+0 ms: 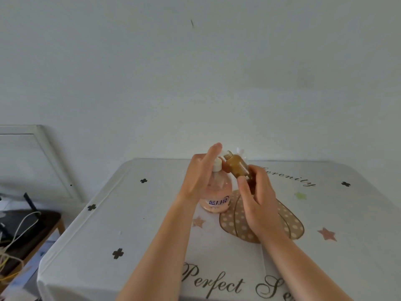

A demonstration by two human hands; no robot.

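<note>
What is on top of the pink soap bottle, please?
On the pink soap bottle sits a white pump under the left hand; its nozzle is at the brown bottle in the right hand. The pump's top is covered.

A pink pump bottle (217, 192) stands upright near the far edge of the tabletop (152, 213). The left grip (199, 174) presses straight fingers on its white pump (217, 165). The right grip (258, 200) holds a small brown bottle (236, 168) tilted, with its open mouth at the nozzle.

Pump bottle (216, 192) stands on table (152, 213); small bottle (237, 167) just right.
</note>
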